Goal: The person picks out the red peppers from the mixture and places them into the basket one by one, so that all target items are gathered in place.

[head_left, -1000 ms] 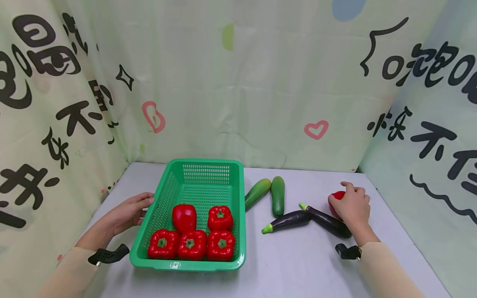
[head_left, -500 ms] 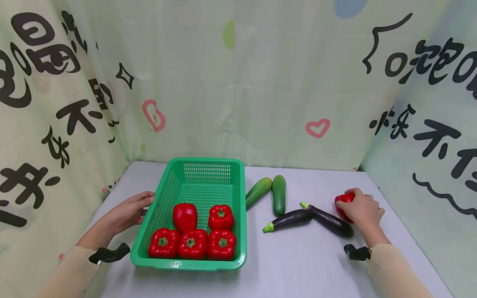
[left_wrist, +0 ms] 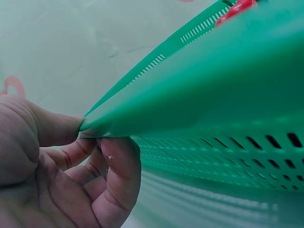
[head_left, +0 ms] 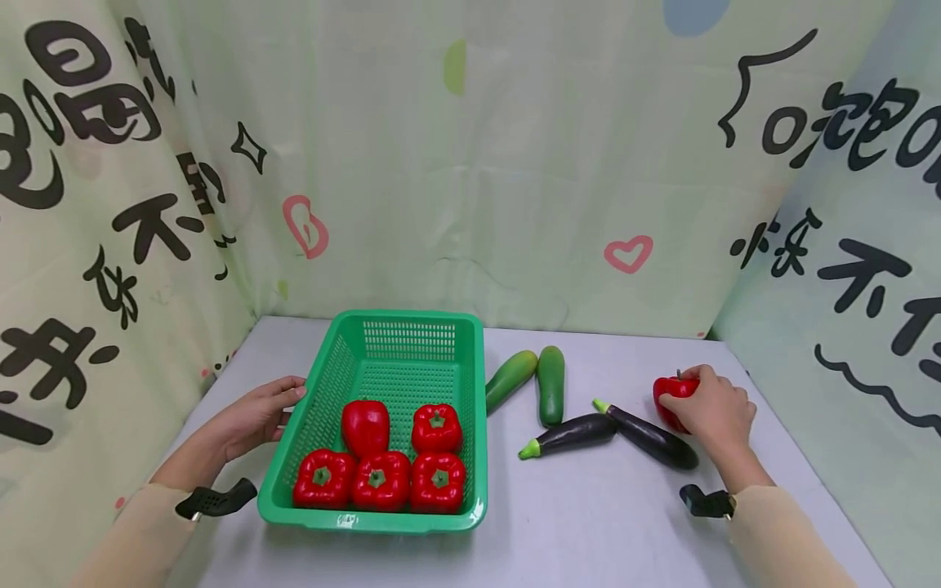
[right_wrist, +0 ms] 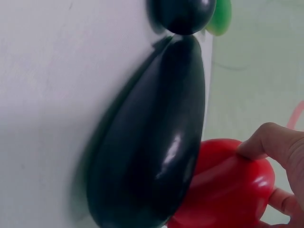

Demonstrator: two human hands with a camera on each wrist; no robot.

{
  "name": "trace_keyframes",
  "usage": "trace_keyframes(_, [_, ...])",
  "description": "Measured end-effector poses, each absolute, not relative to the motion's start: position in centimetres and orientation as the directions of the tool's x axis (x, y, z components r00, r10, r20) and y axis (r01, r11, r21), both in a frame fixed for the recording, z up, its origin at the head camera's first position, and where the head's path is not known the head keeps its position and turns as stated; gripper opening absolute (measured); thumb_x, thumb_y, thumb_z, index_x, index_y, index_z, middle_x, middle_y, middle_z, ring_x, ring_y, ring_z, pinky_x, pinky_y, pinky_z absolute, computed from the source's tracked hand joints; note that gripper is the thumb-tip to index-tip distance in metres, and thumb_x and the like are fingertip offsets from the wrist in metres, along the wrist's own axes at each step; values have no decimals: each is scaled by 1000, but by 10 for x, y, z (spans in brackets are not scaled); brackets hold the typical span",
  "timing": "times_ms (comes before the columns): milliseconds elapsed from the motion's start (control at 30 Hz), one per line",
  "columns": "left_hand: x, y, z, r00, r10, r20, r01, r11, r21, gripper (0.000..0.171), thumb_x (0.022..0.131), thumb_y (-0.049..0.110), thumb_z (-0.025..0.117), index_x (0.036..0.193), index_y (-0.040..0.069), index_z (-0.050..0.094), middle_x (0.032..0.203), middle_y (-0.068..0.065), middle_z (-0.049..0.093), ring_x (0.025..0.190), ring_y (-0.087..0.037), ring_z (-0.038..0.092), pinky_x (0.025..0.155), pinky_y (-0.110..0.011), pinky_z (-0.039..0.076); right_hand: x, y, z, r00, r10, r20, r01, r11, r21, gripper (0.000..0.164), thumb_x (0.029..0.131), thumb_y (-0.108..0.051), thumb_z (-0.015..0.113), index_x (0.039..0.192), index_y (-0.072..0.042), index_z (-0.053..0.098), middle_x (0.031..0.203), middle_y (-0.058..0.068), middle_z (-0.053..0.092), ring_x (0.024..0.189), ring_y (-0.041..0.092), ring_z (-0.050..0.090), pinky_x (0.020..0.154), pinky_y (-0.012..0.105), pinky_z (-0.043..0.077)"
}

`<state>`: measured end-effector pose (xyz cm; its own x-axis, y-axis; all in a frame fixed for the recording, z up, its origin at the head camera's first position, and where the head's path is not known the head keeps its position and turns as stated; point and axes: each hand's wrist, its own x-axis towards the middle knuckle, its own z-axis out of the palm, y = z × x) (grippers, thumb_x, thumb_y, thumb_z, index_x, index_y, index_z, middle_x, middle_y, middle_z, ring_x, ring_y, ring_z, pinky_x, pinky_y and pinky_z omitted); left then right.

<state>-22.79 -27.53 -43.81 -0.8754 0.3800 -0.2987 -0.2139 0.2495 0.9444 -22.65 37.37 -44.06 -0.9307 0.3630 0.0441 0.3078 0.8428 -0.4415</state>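
My left hand [head_left: 253, 418] pinches the left rim of a green plastic basket [head_left: 481, 408]; in the left wrist view the thumb presses on top of the rim with curled fingers beneath. Several red bell peppers [head_left: 381, 482] sit together in the near half of the basket. At the right of the table, my right hand [head_left: 716, 412] grips another red bell pepper [head_left: 671, 402] between thumb and fingers. Its green stem points up. In the right wrist view, a dark eggplant [right_wrist: 147, 137] lies in front of that pepper [right_wrist: 228, 185] and hides part of it.
Between basket and right hand lie two eggplants, one pointing left [head_left: 577, 434] and one slanting right [head_left: 654, 438]. Behind them are two green cucumber-like vegetables, one leaning [head_left: 510, 380] by the basket and one upright [head_left: 550, 387]. A printed curtain [head_left: 529, 163] encloses the white table [head_left: 581, 523].
My right hand has closed round the red bell pepper and shifted slightly right; the pepper has turned so its stem shows upward. The left hand and basket stay in place.
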Motion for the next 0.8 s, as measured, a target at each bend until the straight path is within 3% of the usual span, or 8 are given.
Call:
trace_keyframes(300, [-228,-275,-438,-876,376,-301,-212,258,942,56,111,35,45,148,-6,33,111,1,68,98,-16,72,87,-36,61,-223,354,-424,-951,299,75,226,843,-489,73,75,-15,86,131,8,45,129,37,47,119,58,43,79,62,58])
trace_keyframes(800, [-229,-276,-438,-873,386,-298,-211,252,945,53,112,34,44,146,-6,34,110,1,68,97,-16,71,86,-35,61,-218,291,-385,-984,133,118,49,840,-540,63,79,-17,84,126,5,49,129,30,55,117,51,52,82,59,60])
